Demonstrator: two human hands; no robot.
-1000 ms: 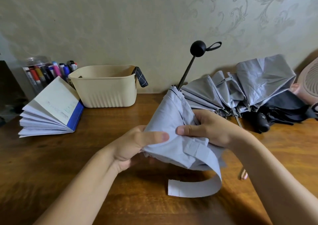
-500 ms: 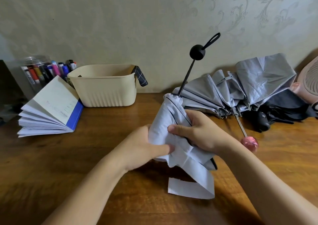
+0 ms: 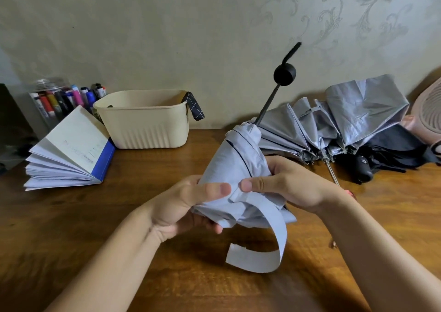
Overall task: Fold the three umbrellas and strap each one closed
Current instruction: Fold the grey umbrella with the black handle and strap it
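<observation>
Pale wall (image 3: 167,25) with embossed scroll pattern, dark wooden table (image 3: 71,228), soft light

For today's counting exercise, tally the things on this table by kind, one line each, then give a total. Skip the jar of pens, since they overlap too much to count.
Umbrellas: 3 (pale blue, silver, black)
Books: 1
Baskets: 1
Fans: 1
Total: 6
</observation>
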